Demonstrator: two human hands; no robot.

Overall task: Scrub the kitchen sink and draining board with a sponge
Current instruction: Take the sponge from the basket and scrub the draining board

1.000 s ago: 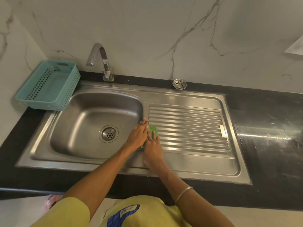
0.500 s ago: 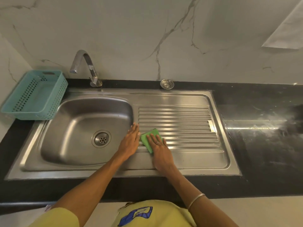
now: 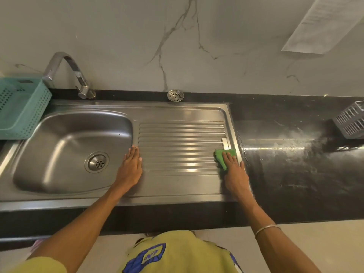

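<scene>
I press the green sponge [image 3: 225, 155] flat with my right hand [image 3: 235, 174] at the far right end of the draining board [image 3: 181, 142], next to the black counter [image 3: 295, 174]. The fingers lie straight on top, not curled around it. My left hand [image 3: 131, 166] rests open by the sink bowl [image 3: 65, 150], holding nothing. If I push further, the sponge could slide off the edge. The wet steel might also make my hand slip.
</scene>
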